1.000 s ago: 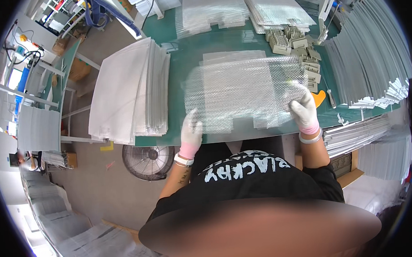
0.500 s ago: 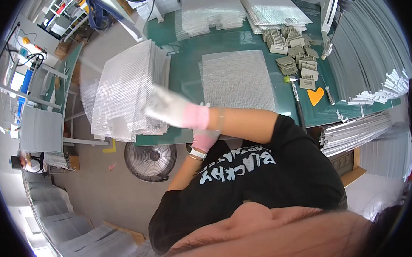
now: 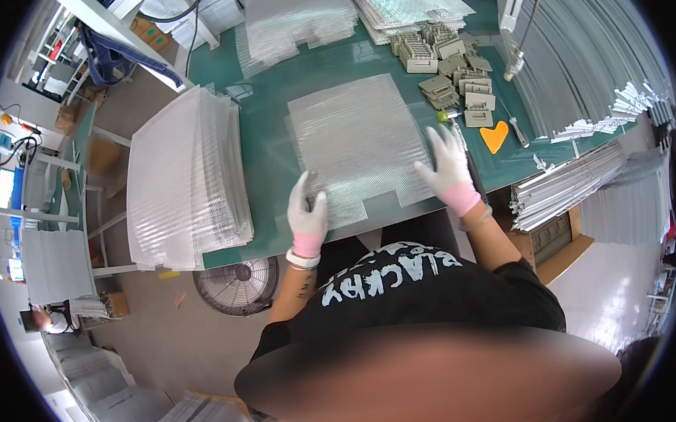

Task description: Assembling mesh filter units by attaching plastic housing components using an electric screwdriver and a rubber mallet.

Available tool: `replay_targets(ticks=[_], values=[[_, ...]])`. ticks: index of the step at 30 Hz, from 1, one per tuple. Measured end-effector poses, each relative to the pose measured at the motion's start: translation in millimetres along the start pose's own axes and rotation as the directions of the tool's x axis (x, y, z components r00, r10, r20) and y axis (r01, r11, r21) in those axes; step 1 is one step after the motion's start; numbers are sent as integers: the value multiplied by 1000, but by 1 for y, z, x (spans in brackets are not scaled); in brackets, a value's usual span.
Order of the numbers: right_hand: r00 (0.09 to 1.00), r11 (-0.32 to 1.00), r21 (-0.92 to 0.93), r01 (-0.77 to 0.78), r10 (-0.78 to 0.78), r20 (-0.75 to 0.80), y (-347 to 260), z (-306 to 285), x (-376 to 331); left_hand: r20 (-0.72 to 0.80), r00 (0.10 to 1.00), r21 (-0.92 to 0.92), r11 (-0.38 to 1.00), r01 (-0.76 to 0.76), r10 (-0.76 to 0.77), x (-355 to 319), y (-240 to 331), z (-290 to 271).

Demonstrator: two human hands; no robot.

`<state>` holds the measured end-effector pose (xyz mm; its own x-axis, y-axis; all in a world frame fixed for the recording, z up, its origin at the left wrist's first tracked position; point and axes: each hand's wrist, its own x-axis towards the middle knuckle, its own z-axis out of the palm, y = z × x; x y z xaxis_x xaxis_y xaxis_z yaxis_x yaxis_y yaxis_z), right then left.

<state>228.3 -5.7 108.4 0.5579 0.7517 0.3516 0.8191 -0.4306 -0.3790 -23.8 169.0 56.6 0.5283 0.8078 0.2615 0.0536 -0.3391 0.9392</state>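
A translucent ribbed plastic sheet (image 3: 354, 139) lies flat on the green table mat (image 3: 267, 131) in front of me. My left hand (image 3: 306, 214), in a white glove with a pink cuff, rests with fingers spread on the sheet's near left corner. On the sheet's near right edge my right hand (image 3: 447, 165), gloved the same way, presses flat with fingers apart. Neither hand grips anything.
A tall stack of the same sheets (image 3: 186, 176) stands to the left. More sheet piles (image 3: 299, 16) lie at the back. Several grey plastic parts (image 3: 453, 74), an orange scraper (image 3: 495, 136) and long metal strips (image 3: 571, 189) lie right. A fan (image 3: 236, 285) sits on the floor.
A second ago both hands held a sheet on the mat. Half a second ago my right arm reached across to the left stack. Now both hands lie flat on the sheet.
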Motion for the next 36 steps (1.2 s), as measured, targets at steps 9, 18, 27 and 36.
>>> replay_targets(ticks=[9, 18, 27, 36], values=[[982, 782, 595, -187, 155, 105, 7, -10, -26, -51, 998, -27, 999, -24, 22, 7, 37, -2], [990, 880, 460, -118, 65, 128, 5, -24, -27, 35, 975, 558, 805, -202, 220, -2, 58, 4], [994, 908, 416, -42, -3, 107, 8, -39, -33, 55, 982, 607, 775, -177, 181, -9, 67, 11], [988, 930, 360, -66, 10, 155, 22, -33, -55, 155, 987, 672, 737, -71, -46, -28, 60, 17]])
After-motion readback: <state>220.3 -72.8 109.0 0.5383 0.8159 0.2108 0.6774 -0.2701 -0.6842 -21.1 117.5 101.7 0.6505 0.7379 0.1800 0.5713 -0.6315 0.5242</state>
